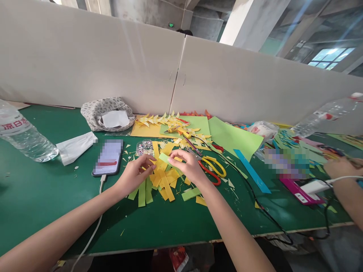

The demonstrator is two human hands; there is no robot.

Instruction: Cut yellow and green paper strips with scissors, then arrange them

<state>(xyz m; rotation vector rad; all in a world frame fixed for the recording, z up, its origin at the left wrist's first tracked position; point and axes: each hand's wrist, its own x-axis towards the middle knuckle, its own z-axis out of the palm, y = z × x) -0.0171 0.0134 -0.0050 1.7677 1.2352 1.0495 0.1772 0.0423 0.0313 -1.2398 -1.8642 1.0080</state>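
Note:
Above a loose pile of yellow paper strips (167,185), my right hand (187,166) pinches a short light-green paper strip (163,158) between thumb and fingers. My left hand (137,172) is just left of that strip, its fingers curved and a little apart, with nothing visible between them. Green paper strips (145,192) lie under and beside the pile. Scissors with red and yellow handles (218,166) rest right of my right hand. Behind my hands are a small clear container of beads or sequins (145,147) and a yellow glue gun (181,131).
A phone (109,156) on a white cable lies left, near a tissue pack (76,148) and a water bottle (25,132). Green sheets (235,138), a blue strip (252,172), a black cord (255,194) and a magenta power strip (300,190) lie right, near another person's hand (344,168).

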